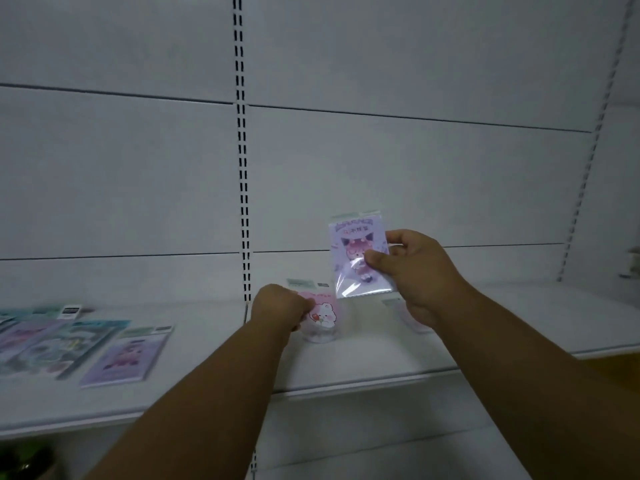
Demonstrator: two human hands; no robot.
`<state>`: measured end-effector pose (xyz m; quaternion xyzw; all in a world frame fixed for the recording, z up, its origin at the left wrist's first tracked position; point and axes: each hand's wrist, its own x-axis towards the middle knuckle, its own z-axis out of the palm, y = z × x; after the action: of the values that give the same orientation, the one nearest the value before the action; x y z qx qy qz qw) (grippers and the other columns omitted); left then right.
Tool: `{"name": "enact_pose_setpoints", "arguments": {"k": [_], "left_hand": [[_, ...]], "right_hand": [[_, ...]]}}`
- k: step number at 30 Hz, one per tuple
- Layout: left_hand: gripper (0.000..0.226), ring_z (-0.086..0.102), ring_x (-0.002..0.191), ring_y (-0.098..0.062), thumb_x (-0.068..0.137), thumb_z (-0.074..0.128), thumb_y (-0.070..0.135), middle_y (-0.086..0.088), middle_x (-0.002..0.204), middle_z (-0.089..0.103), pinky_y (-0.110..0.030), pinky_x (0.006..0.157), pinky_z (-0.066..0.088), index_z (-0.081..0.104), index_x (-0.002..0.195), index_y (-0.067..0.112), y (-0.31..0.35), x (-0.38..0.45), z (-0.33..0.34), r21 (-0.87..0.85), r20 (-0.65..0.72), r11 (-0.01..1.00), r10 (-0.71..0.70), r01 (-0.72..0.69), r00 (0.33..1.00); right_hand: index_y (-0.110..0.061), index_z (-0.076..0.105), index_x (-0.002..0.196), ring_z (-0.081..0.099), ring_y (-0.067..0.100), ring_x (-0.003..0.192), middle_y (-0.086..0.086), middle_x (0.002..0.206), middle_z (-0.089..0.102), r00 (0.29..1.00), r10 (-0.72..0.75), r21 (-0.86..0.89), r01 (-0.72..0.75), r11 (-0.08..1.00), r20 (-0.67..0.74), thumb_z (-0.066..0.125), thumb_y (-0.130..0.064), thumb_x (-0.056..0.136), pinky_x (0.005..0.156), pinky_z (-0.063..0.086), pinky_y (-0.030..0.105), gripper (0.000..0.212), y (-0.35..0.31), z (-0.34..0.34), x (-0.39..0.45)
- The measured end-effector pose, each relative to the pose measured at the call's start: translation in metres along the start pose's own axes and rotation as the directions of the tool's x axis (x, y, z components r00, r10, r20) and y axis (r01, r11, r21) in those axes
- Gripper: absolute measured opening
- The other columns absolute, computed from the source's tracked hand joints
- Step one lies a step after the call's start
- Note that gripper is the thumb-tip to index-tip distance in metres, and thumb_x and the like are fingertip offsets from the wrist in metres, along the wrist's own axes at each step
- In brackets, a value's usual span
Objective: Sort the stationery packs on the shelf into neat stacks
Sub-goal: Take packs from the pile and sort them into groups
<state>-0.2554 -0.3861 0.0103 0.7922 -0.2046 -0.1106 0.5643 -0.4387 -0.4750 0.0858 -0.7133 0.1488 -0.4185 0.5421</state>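
My right hand [412, 271] holds a purple stationery pack [356, 258] upright above the white shelf [346, 368], thumb on its front. My left hand [277, 311] grips a pink pack with a white bear [320, 318] low over the shelf, right of the slotted upright. Another pale pack [412, 320] lies on the shelf, mostly hidden behind my right hand. At the left, a purple pack [128, 355] lies flat beside a loose pile of teal and purple packs [48, 344].
A slotted metal upright [242, 168] runs down the white back panel. The shelf's front edge [363, 384] crosses below my forearms. A blurred small object [632, 265] sits at the far right edge. Something dark and green [24, 459] shows at the bottom left.
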Motion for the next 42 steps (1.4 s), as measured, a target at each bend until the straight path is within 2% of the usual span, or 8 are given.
{"name": "enact_pose_setpoints", "arguments": {"k": [6, 13, 16, 18, 20, 28, 36, 42], "left_hand": [[0.036, 0.063, 0.054, -0.021, 0.065, 0.085, 0.035, -0.011, 0.067, 0.069, -0.024, 0.052, 0.049, 0.068, 0.072, 0.003, -0.01, 0.003, 0.012, 0.357, -0.048, 0.933, -0.015, 0.032, 0.999], [0.038, 0.063, 0.075, -0.019, 0.079, 0.069, 0.045, -0.003, 0.079, 0.063, -0.028, 0.065, 0.049, 0.059, 0.086, 0.01, -0.001, 0.01, 0.013, 0.625, -0.034, 0.767, 0.213, -0.146, 0.976], [0.041, 0.063, 0.061, -0.021, 0.095, 0.048, 0.042, -0.005, 0.068, 0.066, -0.038, 0.067, 0.055, 0.063, 0.078, 0.008, 0.024, 0.012, 0.015, 0.074, -0.005, 0.969, 0.236, -0.235, 0.972], [0.044, 0.063, 0.055, -0.018, 0.095, 0.05, 0.044, -0.008, 0.07, 0.072, -0.036, 0.057, 0.056, 0.069, 0.083, 0.007, 0.046, 0.009, 0.018, -0.391, 0.16, 0.915, 0.175, -0.1, 0.972], [0.033, 0.064, 0.056, -0.017, 0.092, 0.059, 0.036, -0.013, 0.078, 0.074, -0.028, 0.053, 0.053, 0.07, 0.09, 0.005, 0.06, 0.011, 0.027, -0.49, 0.267, 0.87, 0.216, -0.061, 0.939], [0.015, 0.068, 0.05, -0.02, 0.084, 0.071, 0.008, -0.018, 0.069, 0.073, -0.025, 0.043, 0.054, 0.059, 0.078, 0.002, 0.072, 0.028, 0.129, -0.206, 0.342, 0.972, 0.176, -0.109, 0.923], [0.02, 0.066, 0.043, -0.022, 0.078, 0.075, 0.01, -0.019, 0.064, 0.071, -0.028, 0.041, 0.054, 0.065, 0.082, -0.007, 0.067, 0.06, 0.192, 0.189, 0.267, 0.981, 0.0, -0.053, 0.964], [0.025, 0.069, 0.051, -0.021, 0.075, 0.075, 0.023, -0.008, 0.058, 0.069, -0.029, 0.059, 0.06, 0.061, 0.064, 0.006, 0.063, 0.068, 0.201, 0.538, 0.182, 0.823, 0.1, -0.184, 0.978]], "right_hand": [[-0.015, 0.068, 0.092, 0.073, 0.028, 0.083, 0.009, 0.091, 0.076, 0.998, 0.049, 0.028, -0.05, 0.998, 0.045, 0.074, -0.002, 0.079, 0.084, 0.057, 0.049, 0.019, 0.024, -0.007, 0.014], [-0.011, 0.069, 0.098, 0.074, 0.023, 0.078, 0.004, 0.087, 0.077, 0.997, 0.063, -0.005, -0.063, 0.998, 0.051, 0.072, -0.003, 0.08, 0.077, 0.06, 0.041, 0.019, 0.029, -0.002, 0.019], [-0.013, 0.066, 0.102, 0.074, 0.019, 0.074, 0.002, 0.087, 0.077, 0.998, 0.057, -0.096, -0.054, 0.994, 0.026, 0.075, -0.008, 0.079, 0.07, 0.061, 0.037, 0.024, 0.026, -0.008, 0.024], [-0.014, 0.065, 0.098, 0.074, 0.016, 0.07, 0.001, 0.086, 0.076, 0.997, 0.071, -0.153, -0.071, 0.986, -0.008, 0.077, -0.01, 0.078, 0.064, 0.061, 0.033, 0.024, 0.027, -0.018, 0.025], [-0.016, 0.066, 0.092, 0.073, 0.014, 0.066, 0.0, 0.083, 0.075, 0.995, 0.09, -0.246, -0.096, 0.964, -0.033, 0.078, -0.012, 0.077, 0.055, 0.058, 0.026, 0.02, 0.03, -0.032, 0.026], [-0.014, 0.062, 0.081, 0.055, 0.013, 0.063, -0.002, 0.069, 0.056, 0.991, 0.082, -0.894, -0.133, 0.428, -0.109, 0.075, -0.037, 0.075, 0.049, 0.038, 0.024, 0.027, 0.072, -0.102, 0.065], [-0.023, 0.038, 0.065, 0.048, 0.011, 0.057, -0.003, 0.065, 0.048, 0.978, 0.208, -0.936, -0.067, 0.345, 0.006, 0.07, -0.026, 0.078, 0.052, 0.04, 0.021, 0.034, 0.132, -0.125, 0.107], [-0.018, 0.051, 0.078, 0.057, 0.02, 0.076, 0.003, 0.083, 0.057, 0.983, 0.158, -0.951, 0.04, 0.307, 0.092, 0.066, -0.03, 0.081, 0.062, 0.039, 0.025, 0.02, 0.142, -0.125, 0.104]]}}
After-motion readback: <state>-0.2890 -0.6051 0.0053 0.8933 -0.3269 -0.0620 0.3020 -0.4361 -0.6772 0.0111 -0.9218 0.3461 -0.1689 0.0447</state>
